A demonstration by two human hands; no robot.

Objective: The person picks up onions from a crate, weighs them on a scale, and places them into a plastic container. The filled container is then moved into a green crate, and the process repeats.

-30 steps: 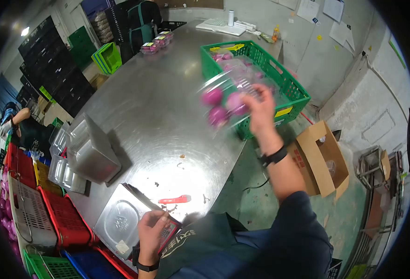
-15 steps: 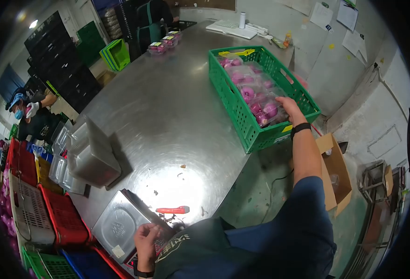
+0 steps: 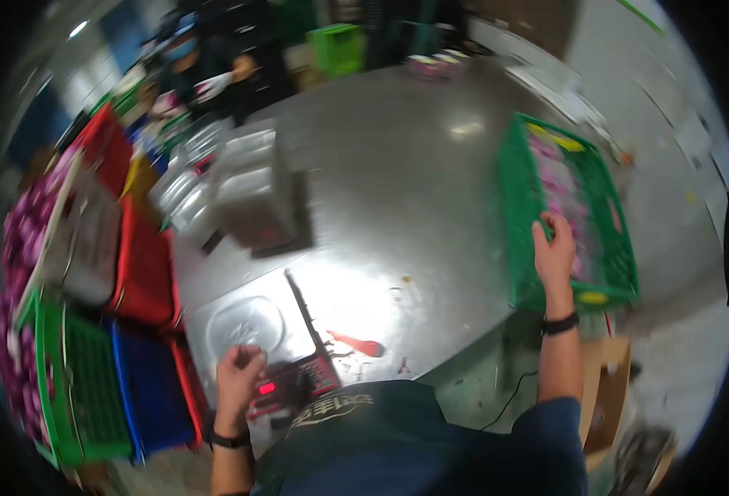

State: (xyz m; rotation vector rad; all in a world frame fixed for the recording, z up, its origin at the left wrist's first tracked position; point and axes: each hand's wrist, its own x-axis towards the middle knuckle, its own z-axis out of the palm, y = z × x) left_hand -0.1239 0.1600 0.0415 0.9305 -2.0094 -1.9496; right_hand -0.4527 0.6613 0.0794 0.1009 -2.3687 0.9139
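Observation:
My left hand (image 3: 240,376) hovers over the lower edge of a metal-topped scale (image 3: 245,326) with a lit red display, its fingers curled; whether they hold anything is too blurred to tell. My right hand (image 3: 555,244) is raised at the near left part of a green crate (image 3: 509,215), fingers apart and nothing in them. Inside that crate lie clear packs of purple onions (image 3: 559,186). An orange-red cutter (image 3: 356,343) rests on the steel table (image 3: 381,182), right of the scale, among dark scraps.
Stacked clear plastic trays (image 3: 253,190) stand behind the scale. Red, blue (image 3: 154,388) and green crates line the left, with loose purple onions (image 3: 21,256) beyond. A co-worker (image 3: 191,70) is at the back left. A cardboard box (image 3: 604,397) sits lower right.
The view has swung left, so the table and crates appear further right. My right hand has come off the onion packs, its fingers now raised. My left hand is now over the scale's edge.

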